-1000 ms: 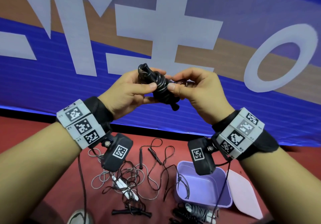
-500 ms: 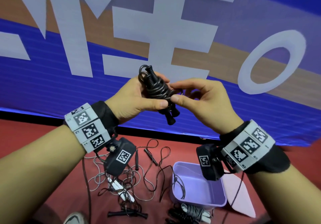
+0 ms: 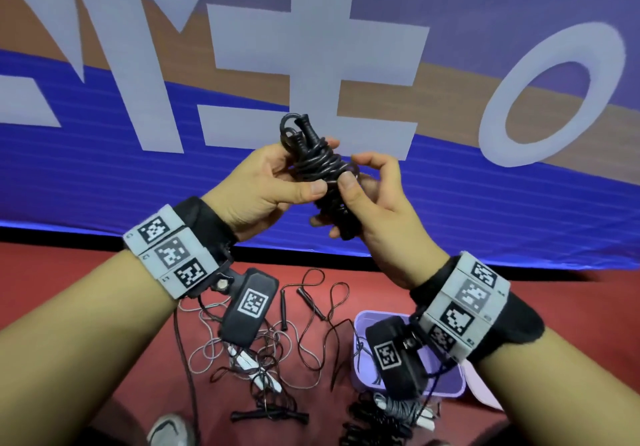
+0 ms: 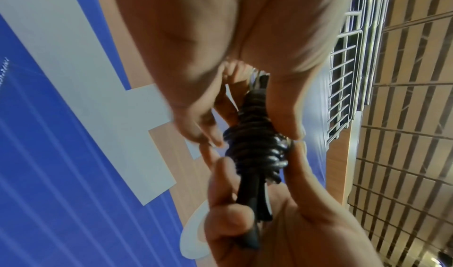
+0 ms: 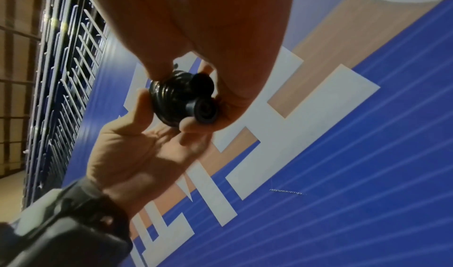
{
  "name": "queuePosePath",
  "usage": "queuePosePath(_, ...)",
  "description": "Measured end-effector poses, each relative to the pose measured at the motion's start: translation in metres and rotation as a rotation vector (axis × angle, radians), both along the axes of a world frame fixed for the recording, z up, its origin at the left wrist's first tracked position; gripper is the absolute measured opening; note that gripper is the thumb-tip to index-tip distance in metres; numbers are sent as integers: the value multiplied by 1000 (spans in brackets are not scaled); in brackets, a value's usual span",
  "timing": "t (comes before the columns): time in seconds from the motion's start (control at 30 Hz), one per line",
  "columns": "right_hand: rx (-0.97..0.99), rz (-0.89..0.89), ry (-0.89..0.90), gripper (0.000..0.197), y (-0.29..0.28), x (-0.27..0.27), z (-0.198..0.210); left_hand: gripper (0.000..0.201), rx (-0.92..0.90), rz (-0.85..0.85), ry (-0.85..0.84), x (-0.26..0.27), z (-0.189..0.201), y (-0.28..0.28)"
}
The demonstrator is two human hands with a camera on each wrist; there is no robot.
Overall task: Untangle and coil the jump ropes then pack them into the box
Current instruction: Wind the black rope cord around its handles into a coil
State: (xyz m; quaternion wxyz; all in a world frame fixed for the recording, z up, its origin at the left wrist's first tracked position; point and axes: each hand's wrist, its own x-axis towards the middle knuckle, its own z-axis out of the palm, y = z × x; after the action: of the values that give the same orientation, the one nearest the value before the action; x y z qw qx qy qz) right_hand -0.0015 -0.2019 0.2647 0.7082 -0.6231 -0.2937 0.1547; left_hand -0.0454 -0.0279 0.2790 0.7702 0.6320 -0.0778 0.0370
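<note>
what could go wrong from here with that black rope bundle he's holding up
The black coiled rope is held only by the left hand and right hand; no tucked end shows, so the wraps may spring loose. The purple box already has a cord draped over its rim, which could snag the bundle going in.

We see a red floor (image 3: 86, 293) as the supporting surface, bounded at the rear by a blue banner (image 3: 104, 155). Directly on it lies a tangle of loose jump ropes (image 3: 273, 345), black, reddish and white cords overlapping, with white handles (image 3: 256, 369) in the middle and a pair of black handles (image 3: 270, 415) at the near edge. To the right stands a lilac box (image 3: 453, 381), a lilac lid (image 3: 485, 390) flat beside it. Coiled ropes (image 3: 388, 418) lie just in front of the box.
</note>
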Motion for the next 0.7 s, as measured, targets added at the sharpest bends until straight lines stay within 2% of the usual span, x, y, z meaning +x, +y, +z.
queuePosePath(0.07,-25,6,-4,24,-1,1,1,70,102,80,-18,0,0,-1)
queuePosePath(0.13,-92,-40,-85,15,-3,2,-1,77,168,172,15,0,-1,-3)
queuePosePath(0.23,-166,-113,-224,15,-5,5,-8,82,487,454,-61,-8,-3,-6)
queuePosePath(0.3,-196,-122,-288,20,-6,6,-12,66,706,573,-161,-16,-7,-11)
queuePosePath(0.37,-221,-144,-328,25,-8,6,-15,49,844,653,-227,-22,-14,-16)
queuePosePath(0.57,-299,-230,-455,38,-16,13,-23,30,929,770,-446,-10,-26,-19)
queuePosePath(0.7,-400,-251,-527,46,-20,20,-29,17,906,693,-543,0,-34,-23)
